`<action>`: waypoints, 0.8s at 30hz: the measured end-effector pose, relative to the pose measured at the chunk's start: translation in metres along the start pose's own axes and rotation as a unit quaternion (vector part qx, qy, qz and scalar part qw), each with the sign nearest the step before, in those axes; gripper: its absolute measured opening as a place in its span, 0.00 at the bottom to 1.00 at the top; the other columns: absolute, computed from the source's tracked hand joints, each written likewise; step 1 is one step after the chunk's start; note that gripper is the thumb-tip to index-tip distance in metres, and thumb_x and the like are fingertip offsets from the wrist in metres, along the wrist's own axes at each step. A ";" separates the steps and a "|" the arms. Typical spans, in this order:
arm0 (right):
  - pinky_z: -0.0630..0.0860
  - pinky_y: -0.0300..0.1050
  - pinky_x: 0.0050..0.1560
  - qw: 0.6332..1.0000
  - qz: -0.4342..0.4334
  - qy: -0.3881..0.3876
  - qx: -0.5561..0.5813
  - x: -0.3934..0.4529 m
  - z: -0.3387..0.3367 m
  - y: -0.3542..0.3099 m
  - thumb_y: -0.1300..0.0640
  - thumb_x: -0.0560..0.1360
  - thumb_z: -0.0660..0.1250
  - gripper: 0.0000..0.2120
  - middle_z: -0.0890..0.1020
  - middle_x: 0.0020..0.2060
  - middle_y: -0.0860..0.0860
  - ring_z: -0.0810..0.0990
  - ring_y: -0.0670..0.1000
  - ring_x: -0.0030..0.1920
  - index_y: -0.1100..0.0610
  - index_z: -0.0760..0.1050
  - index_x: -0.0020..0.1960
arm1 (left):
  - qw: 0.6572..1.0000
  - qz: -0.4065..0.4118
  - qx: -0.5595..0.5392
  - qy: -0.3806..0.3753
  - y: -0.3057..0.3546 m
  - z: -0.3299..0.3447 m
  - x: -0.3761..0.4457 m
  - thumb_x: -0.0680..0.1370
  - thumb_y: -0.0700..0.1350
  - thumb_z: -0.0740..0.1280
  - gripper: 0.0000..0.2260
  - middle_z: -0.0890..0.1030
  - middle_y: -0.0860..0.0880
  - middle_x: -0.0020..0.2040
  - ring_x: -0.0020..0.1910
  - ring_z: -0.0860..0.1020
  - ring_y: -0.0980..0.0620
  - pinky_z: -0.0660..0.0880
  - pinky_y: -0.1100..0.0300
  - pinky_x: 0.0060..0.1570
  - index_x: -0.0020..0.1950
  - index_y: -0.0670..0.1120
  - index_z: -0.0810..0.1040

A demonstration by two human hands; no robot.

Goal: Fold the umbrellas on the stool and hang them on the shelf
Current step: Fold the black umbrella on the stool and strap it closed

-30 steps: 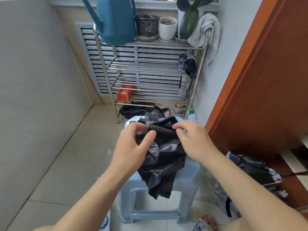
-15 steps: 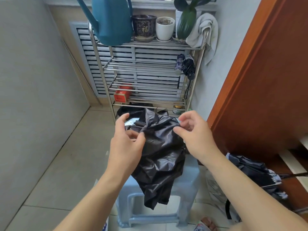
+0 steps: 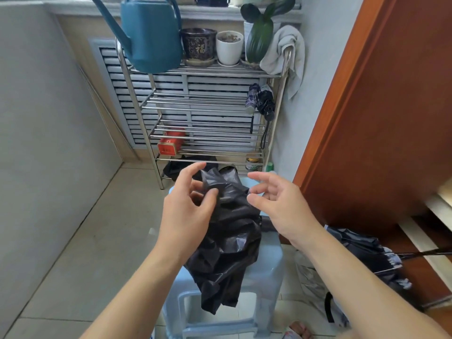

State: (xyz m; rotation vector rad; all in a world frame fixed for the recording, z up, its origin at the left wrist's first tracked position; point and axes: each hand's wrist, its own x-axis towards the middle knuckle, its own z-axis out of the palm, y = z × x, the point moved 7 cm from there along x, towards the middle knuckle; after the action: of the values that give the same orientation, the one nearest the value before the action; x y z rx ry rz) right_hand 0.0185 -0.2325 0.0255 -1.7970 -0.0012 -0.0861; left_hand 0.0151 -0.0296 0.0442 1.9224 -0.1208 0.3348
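Head view, person folding umbrellas. The right hand [image 3: 281,204], which a second ago was pinching the crumpled black fabric umbrella [image 3: 227,241], is now lying apart from it, fingers loosely spread and holding nothing. The left hand [image 3: 188,211] is pinching the umbrella's top edge between thumb and a finger, its forefinger lifted clear; half a second ago the thumb was lying against the cloth. The canopy is still bunched and draping over the front edge of the pale blue plastic stool [image 3: 269,270], so the folding is judged to be at an early stage (the right hand is probably seeking a new hold on the pleats).

Behind the stool a chromed steel tube shelf [image 3: 137,104] is standing against a louvred wall panel. Two folded umbrellas [image 3: 260,101] are already hanging by their straps from its right post, well above the stool. On the shelf's top tier a teal plastic watering can [image 3: 151,35] and flowerpots are sitting; a red tin [image 3: 170,144] is resting on a lower tier. Right of the stool, against the brown wooden door [image 3: 381,118], another dark umbrella [image 3: 362,253] is lying half open on the beige tiled floor [image 3: 97,241].
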 end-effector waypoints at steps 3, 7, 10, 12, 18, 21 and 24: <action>0.77 0.37 0.51 0.999 -0.001 0.028 0.021 0.000 -0.005 0.000 0.65 0.77 0.73 0.15 0.85 0.40 0.54 0.81 0.57 0.44 0.49 0.81 0.59 | 0.994 -0.072 -0.071 0.037 -0.012 -0.007 0.008 0.81 0.38 0.69 0.13 0.79 0.52 0.36 0.32 0.75 0.56 0.74 0.62 0.35 0.60 0.55 0.81; 0.75 0.42 0.58 0.991 0.027 0.066 0.112 0.000 -0.017 0.007 0.65 0.77 0.71 0.12 0.81 0.38 0.52 0.82 0.50 0.46 0.51 0.81 0.56 | 0.917 -0.207 -0.337 0.053 -0.022 -0.009 0.012 0.84 0.34 0.61 0.10 0.81 0.48 0.35 0.29 0.76 0.54 0.75 0.64 0.32 0.61 0.42 0.79; 0.76 0.51 0.64 0.974 0.061 0.040 0.215 0.000 -0.017 0.012 0.67 0.77 0.71 0.13 0.82 0.44 0.53 0.82 0.52 0.51 0.54 0.81 0.59 | 0.914 -0.159 -0.373 0.028 -0.006 -0.013 0.016 0.86 0.40 0.61 0.08 0.86 0.44 0.46 0.41 0.83 0.51 0.80 0.57 0.46 0.60 0.44 0.79; 0.76 0.53 0.66 0.971 0.084 0.021 0.222 -0.002 -0.014 0.014 0.66 0.77 0.71 0.14 0.84 0.47 0.54 0.83 0.53 0.53 0.54 0.80 0.60 | 0.953 -0.111 -0.281 0.009 -0.001 -0.016 0.017 0.83 0.44 0.67 0.08 0.86 0.47 0.51 0.47 0.83 0.51 0.80 0.55 0.52 0.62 0.49 0.80; 0.79 0.49 0.63 0.990 0.045 0.071 0.115 -0.007 -0.015 0.006 0.64 0.76 0.74 0.13 0.85 0.50 0.57 0.85 0.53 0.53 0.50 0.83 0.56 | 0.992 -0.048 -0.116 0.032 -0.001 -0.014 0.010 0.77 0.40 0.75 0.16 0.83 0.53 0.39 0.37 0.79 0.57 0.77 0.58 0.44 0.61 0.57 0.80; 0.78 0.46 0.60 0.986 0.025 0.088 0.136 -0.006 -0.020 0.003 0.66 0.75 0.73 0.14 0.84 0.46 0.56 0.83 0.53 0.51 0.50 0.84 0.55 | 0.988 -0.058 -0.132 0.055 -0.004 -0.021 0.011 0.80 0.41 0.72 0.12 0.83 0.52 0.36 0.34 0.77 0.56 0.76 0.55 0.38 0.60 0.56 0.81; 0.80 0.42 0.57 0.990 0.062 0.004 0.128 -0.009 -0.007 0.004 0.66 0.77 0.72 0.17 0.87 0.51 0.54 0.86 0.50 0.53 0.49 0.82 0.61 | 0.980 -0.080 -0.176 0.037 -0.006 -0.019 0.008 0.81 0.41 0.70 0.11 0.85 0.47 0.40 0.40 0.81 0.49 0.81 0.38 0.49 0.57 0.57 0.83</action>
State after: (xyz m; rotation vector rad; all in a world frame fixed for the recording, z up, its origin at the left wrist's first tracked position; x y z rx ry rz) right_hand 0.0090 -0.2395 0.0229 -1.5358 0.0999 -0.0031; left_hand 0.0210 -0.0095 0.0472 1.5558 0.0244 0.2568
